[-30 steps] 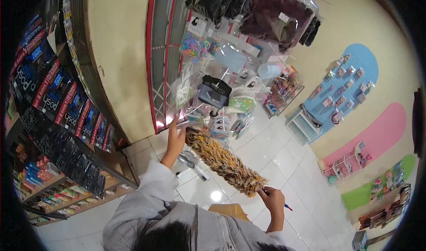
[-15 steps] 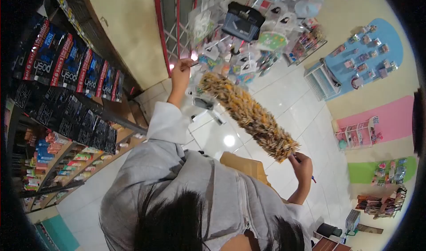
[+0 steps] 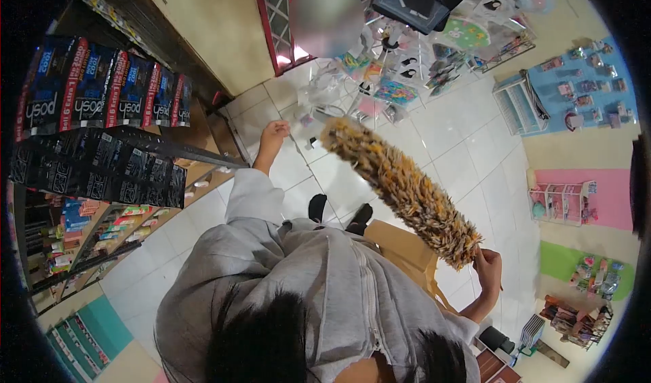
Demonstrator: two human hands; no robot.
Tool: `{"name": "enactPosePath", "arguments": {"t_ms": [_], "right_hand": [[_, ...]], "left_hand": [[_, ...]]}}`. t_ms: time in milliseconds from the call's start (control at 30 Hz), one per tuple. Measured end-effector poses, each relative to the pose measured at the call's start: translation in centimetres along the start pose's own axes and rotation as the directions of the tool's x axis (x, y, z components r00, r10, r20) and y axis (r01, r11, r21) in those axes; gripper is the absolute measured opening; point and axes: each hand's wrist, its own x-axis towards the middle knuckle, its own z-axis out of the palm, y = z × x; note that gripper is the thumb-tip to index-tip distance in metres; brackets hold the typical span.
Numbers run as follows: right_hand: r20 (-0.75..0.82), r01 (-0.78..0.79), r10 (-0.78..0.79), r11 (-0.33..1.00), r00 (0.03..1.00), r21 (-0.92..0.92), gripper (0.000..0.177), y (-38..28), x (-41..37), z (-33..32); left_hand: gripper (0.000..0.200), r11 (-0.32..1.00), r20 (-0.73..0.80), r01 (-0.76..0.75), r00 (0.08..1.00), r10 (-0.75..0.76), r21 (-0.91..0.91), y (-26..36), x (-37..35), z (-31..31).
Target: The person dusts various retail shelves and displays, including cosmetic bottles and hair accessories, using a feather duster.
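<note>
A fluffy brown, yellow and grey duster (image 3: 407, 196) stretches diagonally in front of my body. My right hand (image 3: 487, 268) is closed around its lower right end, the handle mostly hidden by the fingers. Off to the left, my left hand (image 3: 274, 136) is held over the floor with its fingers curled in; I see nothing between them. The duster's far tip lies to the right of that hand, apart from it. Clear plastic packets (image 3: 322, 88) hang just beyond.
Hanging sachets (image 3: 102, 88) and a shelf of small goods (image 3: 102, 230) stand at the left. A dark blue bag (image 3: 417, 3) hangs among packaged items ahead. Wall displays (image 3: 586, 88) line the right. A tan bag (image 3: 400, 247) is against my front, near my feet (image 3: 317, 208).
My left hand has drawn back from the hanging goods, and its fingers have curled in. My right hand and the duster have shifted right and slightly down in view. My feet now show.
</note>
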Motion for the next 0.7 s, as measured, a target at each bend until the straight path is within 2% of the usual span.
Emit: {"name": "enactPosePath", "arguments": {"t_ms": [100, 200, 267, 333, 400, 467, 600, 700], "right_hand": [[0.034, -0.087, 0.099, 0.960, 0.994, -0.266, 0.051, -2.7, -0.4, 0.0], [0.002, -0.013, 0.014, 0.926, 1.000, -0.377, 0.056, -2.5, 0.7, 1.2], [0.006, -0.040, 0.047, 0.901, 0.999, -0.433, 0.057, -1.3, 2.2, 2.1], [0.004, -0.083, 0.096, 0.877, 0.995, -0.473, 0.057, 0.0, 3.8, 3.2], [-0.057, -0.163, 0.156, 0.835, 0.986, -0.526, 0.059, 0.7, 5.0, 4.2], [-0.083, -0.232, 0.222, 0.821, 0.971, -0.522, 0.061, 3.0, 6.5, 5.3], [-0.163, -0.308, 0.274, 0.917, 0.948, -0.254, 0.063, 11.0, 7.9, 9.8], [-0.164, -0.403, 0.396, 0.915, 0.904, -0.016, 0.060, 12.9, 8.8, 13.0]], "left_hand": [[0.017, 0.995, 0.053, 0.069, 0.996, -0.073, 0.075, -4.9, -0.6, -0.5], [0.019, 0.983, 0.082, 0.152, 0.984, -0.160, 0.101, -8.0, -1.4, -0.4], [0.022, 0.967, 0.092, 0.244, 0.964, -0.250, 0.073, -10.3, -1.9, -0.3], [0.024, 0.934, 0.103, 0.357, 0.928, -0.358, 0.027, -12.5, -1.9, 0.2], [0.026, 0.807, 0.130, 0.567, 0.798, -0.588, 0.166, -13.8, -1.4, 0.9], [0.022, 0.788, 0.162, 0.595, 0.772, -0.615, 0.159, -18.3, -0.5, 1.1], [0.021, 0.937, 0.123, 0.291, 0.940, -0.318, 0.195, -29.9, 3.9, 1.3], [0.025, 0.902, 0.124, 0.021, 0.989, -0.082, 0.432, -34.6, 7.6, 1.2]]}}
